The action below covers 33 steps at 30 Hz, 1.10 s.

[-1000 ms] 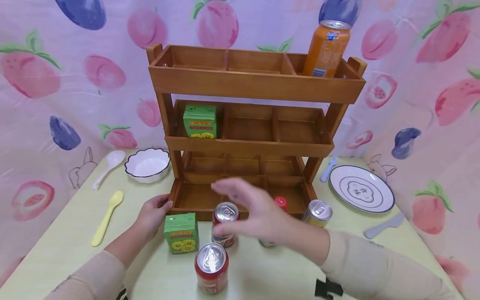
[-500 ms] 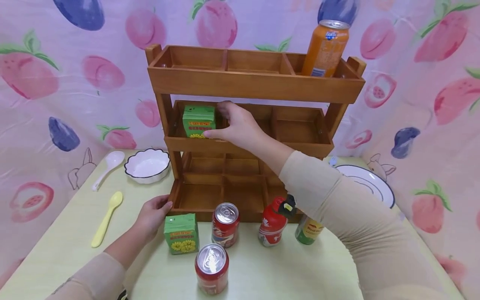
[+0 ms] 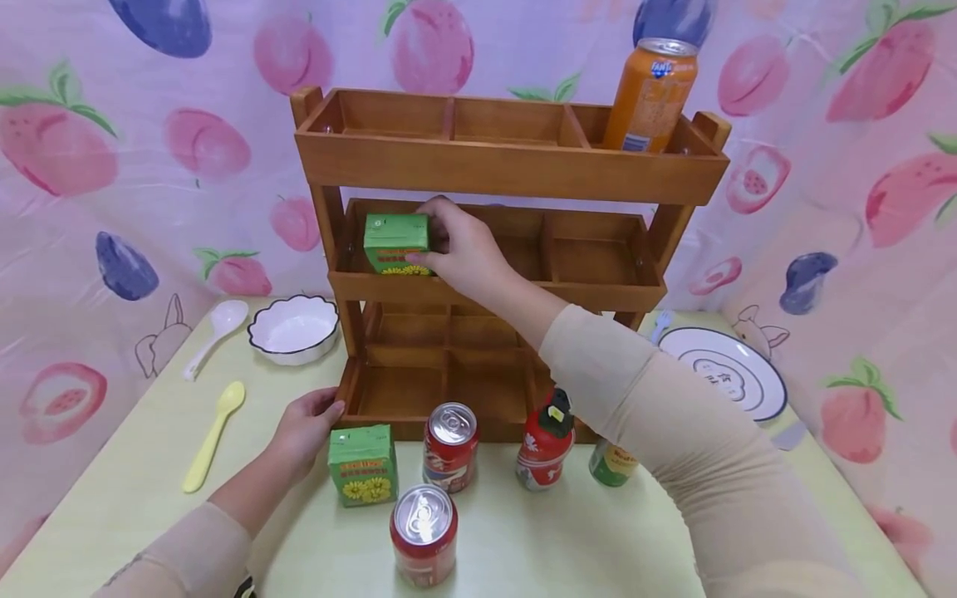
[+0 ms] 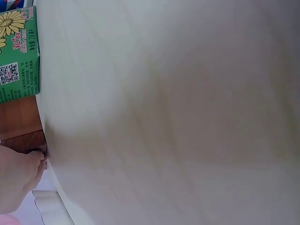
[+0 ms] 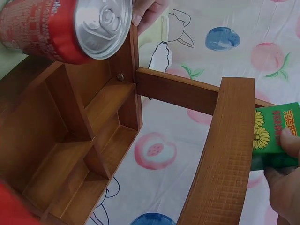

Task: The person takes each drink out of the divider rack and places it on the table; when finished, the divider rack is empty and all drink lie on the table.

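On the middle tier of the wooden rack, my right hand grips a green drink carton with yellow flowers, thumb on its front and fingers around its right side. The carton tilts a little forward in the left compartment. The right wrist view also shows this carton between thumb and fingers. My left hand holds the rack's lower left corner, fingertips bent over the edge. In front of that corner stands a second green drink carton, close to the left hand.
Two red cans stand before the rack, beside a red bottle and a green-and-yellow can. An orange can sits in the top right compartment. A scalloped bowl and spoons lie left; a plate lies right.
My right hand has moved up and left from over the table to the middle tier. It now grips the carton there, which has tipped slightly forward. The left hand stays put.
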Tool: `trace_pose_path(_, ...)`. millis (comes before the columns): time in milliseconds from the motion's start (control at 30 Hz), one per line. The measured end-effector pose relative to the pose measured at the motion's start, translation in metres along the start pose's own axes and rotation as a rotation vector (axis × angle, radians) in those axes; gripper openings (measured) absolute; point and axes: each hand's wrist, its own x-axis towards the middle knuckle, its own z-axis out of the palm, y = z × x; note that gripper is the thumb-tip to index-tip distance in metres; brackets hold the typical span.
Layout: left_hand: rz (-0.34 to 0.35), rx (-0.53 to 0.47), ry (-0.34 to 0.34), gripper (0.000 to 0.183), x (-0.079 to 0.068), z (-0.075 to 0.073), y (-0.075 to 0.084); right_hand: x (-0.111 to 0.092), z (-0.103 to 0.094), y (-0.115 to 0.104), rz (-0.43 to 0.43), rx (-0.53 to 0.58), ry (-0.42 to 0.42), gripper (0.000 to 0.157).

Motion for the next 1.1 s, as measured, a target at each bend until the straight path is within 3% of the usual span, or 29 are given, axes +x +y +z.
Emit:
trace_pose_path(200, -0.006, 0.0, 0.012, 0.043, 0.0, -0.001, 0.0, -0.021, -0.012, -0.009, -0.298, -0.025, 0.079, 0.042)
trace_pose_path(267, -0.014, -0.004, 0.011, 0.043, 0.0, -0.001, -0.001, -0.032, -0.019, -0.016, -0.379, 0.016, 0.101, 0.042)
trace_pose_path(400, -0.011, -0.005, 0.007, 0.043, 0.0, -0.001, -0.001, -0.066, -0.04, -0.042, -0.403, 0.114, 0.106, 0.041)
trace_pose_path(533, -0.007, 0.005, 0.005, 0.045, 0.0, -0.001, -0.001, -0.108, -0.059, -0.049, -0.27, 0.219, 0.052, 0.042)
trace_pose_path(700, -0.025, -0.001, 0.01, 0.045, 0.0, 0.003, 0.0, -0.168, -0.065, -0.023, -0.044, 0.383, -0.065, 0.042)
trace_pose_path(900, -0.025, 0.014, 0.012, 0.044, -0.002, 0.005, 0.002, -0.232, -0.041, 0.004, 0.077, 0.483, -0.13, 0.041)
trace_pose_path(1100, -0.03, 0.019, 0.014, 0.045, -0.002, 0.002, 0.004, -0.258, -0.01, 0.028, 0.245, 0.513, -0.189, 0.039)
